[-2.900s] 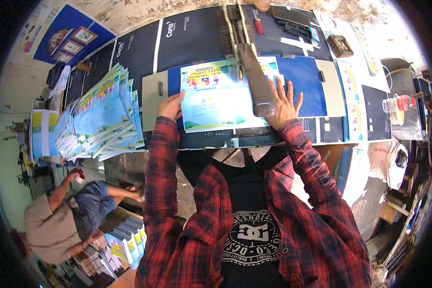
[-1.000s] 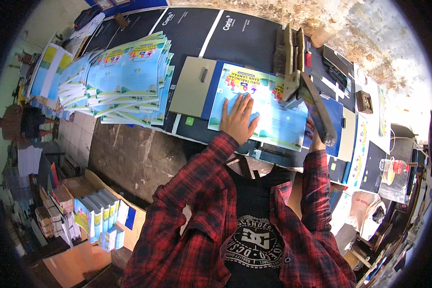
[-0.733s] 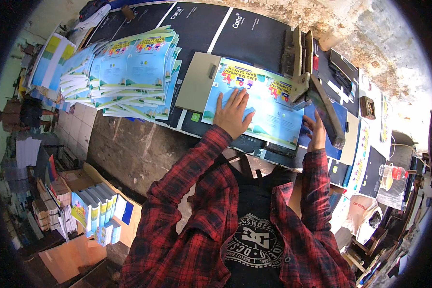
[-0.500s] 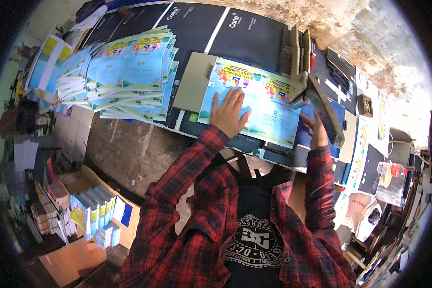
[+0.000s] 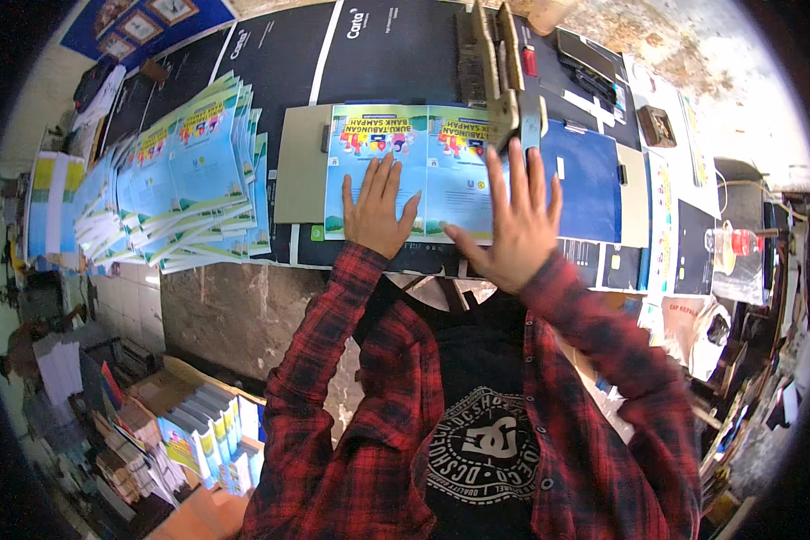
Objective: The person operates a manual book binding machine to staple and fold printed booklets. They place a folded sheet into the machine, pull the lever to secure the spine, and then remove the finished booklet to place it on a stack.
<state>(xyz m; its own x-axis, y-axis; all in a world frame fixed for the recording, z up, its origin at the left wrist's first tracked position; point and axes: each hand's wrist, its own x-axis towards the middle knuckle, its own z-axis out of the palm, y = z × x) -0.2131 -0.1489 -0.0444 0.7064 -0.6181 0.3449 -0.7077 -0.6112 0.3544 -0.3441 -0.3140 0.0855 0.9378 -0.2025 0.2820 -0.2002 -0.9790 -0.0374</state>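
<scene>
A light blue booklet cover (image 5: 423, 153) lies spread open and flat on the dark table (image 5: 387, 63). My left hand (image 5: 378, 202) lies flat on its left half, fingers apart. My right hand (image 5: 508, 225) is raised just above the cover's right half, fingers spread, holding nothing. A long-arm stapler (image 5: 495, 67) reaches from the far side down onto the cover's middle fold. Both sleeves are red plaid.
A fanned stack of the same blue booklets (image 5: 184, 175) lies at the left. A tan board (image 5: 299, 180) sits under the cover's left edge, a blue sheet (image 5: 585, 180) at the right. A plastic bottle (image 5: 733, 247) stands far right. Boxes of booklets (image 5: 198, 441) sit on the floor.
My right hand has come off the stapler's arm and now hovers open over the cover. My left hand stays pressed on the cover. The view has swung to centre the cover.
</scene>
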